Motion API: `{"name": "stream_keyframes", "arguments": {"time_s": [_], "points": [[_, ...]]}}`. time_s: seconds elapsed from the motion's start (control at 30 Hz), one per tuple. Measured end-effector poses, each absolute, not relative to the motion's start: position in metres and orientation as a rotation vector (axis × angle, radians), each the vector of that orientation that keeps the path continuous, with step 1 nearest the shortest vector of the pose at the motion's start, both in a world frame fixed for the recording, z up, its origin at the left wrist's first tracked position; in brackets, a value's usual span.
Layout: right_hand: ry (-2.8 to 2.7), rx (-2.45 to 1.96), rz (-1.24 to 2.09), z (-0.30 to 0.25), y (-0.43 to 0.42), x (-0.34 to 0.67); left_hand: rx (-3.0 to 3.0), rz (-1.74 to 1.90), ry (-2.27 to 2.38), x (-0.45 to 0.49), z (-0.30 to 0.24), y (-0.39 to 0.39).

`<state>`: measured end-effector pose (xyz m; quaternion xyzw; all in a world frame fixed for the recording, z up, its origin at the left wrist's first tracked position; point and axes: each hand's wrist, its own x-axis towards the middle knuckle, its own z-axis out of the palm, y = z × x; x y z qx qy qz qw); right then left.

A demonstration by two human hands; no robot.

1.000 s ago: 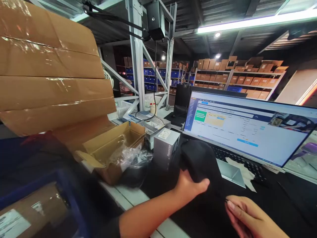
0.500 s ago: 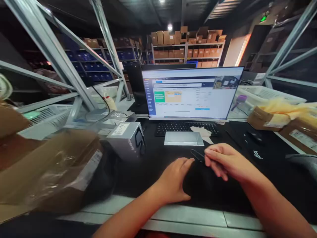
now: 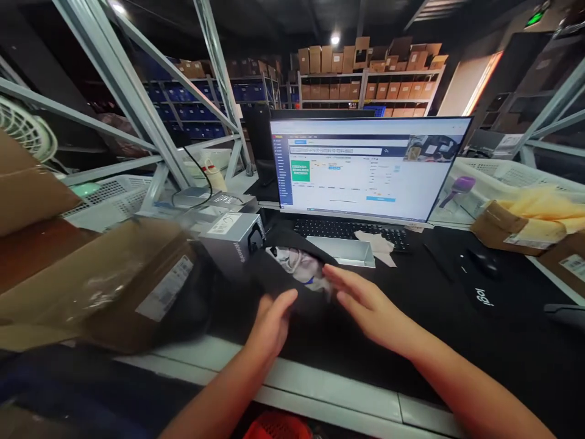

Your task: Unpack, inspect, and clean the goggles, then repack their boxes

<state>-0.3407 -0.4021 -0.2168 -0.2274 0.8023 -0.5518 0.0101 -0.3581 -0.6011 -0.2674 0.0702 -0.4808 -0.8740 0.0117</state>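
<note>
A black pouch [image 3: 287, 299] hangs between my two hands above the black desk mat, its mouth gaping. Crumpled grey-white material [image 3: 299, 266] with a bit of blue shows inside. My left hand [image 3: 270, 326] grips the pouch's near left side, thumb up and the other fingers partly hidden. At the right end of the mouth, my right hand [image 3: 365, 302] has its fingertips and thumb around the edge. Just behind the pouch lies an open silver-grey box tray [image 3: 361, 253]. A grey printed box [image 3: 233, 241] stands to the left.
Ahead stand a monitor [image 3: 356, 171] and a keyboard [image 3: 320, 228], with a torn pale paper [image 3: 377, 244] on the keys. An open cardboard box [image 3: 119, 280] is at left. A mouse [image 3: 483, 262] and a carton with yellow material [image 3: 512, 225] are at right.
The black pouch with its open mouth now shows between my hands. My left hand moved left and my right hand moved left too; the thin black loop by my right hand is no longer visible.
</note>
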Motion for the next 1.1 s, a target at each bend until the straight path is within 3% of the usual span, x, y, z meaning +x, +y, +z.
{"name": "stream_keyframes", "arguments": {"time_s": [0.13,0.37,0.5,0.7,1.1], "points": [[2.885,-0.826,-1.435,-0.239,-0.413,-0.354,0.318,-2.895,-1.353,-0.324,-0.295,-0.596],[3.088,-0.863,-0.769,-0.238,-0.416,-0.351,0.400,-3.133,-1.159,-0.291,-0.314,-0.578],[2.777,-0.822,-1.147,-0.221,-0.397,-0.355,0.404,-3.331,-0.987,-0.295,-0.311,-0.575],[2.037,-0.147,-1.878,-0.208,-0.367,-0.369,0.559,-3.512,-1.000,-0.289,-0.309,-0.571],[1.982,-0.099,-2.290,-0.196,-0.341,-0.382,1.034,-3.302,-1.344,-0.294,-0.291,-0.544]]}}
